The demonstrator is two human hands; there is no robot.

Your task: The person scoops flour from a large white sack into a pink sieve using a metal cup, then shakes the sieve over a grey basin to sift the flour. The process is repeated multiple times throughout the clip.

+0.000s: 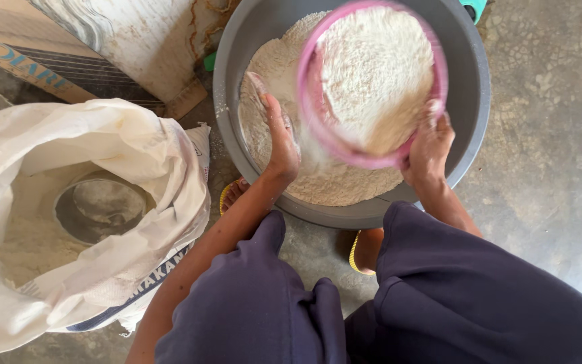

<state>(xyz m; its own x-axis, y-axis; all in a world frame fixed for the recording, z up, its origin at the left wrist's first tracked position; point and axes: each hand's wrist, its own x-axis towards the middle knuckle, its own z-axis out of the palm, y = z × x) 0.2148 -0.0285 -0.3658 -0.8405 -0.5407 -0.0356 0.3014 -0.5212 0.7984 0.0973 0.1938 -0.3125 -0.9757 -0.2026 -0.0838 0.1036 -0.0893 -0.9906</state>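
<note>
Flour in the open white sack (102, 202) on the floor at the left surrounds a half-buried metal bowl (99, 205), so plenty looks left to sift. The left hand (279, 138), palm flat and holding nothing, rests against the pink sieve (372, 81), which the right hand (431, 145) clasps by its rim. Still heaped, the sieve tilts over a sifted mound inside the grey basin (469, 87), with little room to either wall.

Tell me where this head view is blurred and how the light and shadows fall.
Head view: soft, even daylight with no harsh glare; motion blur smears the pink sieve and the flour falling by the left hand; the right hand is slightly soft; the grey basin and white sack stay sharp; mild shadow inside the sack around the metal bowl.
</note>
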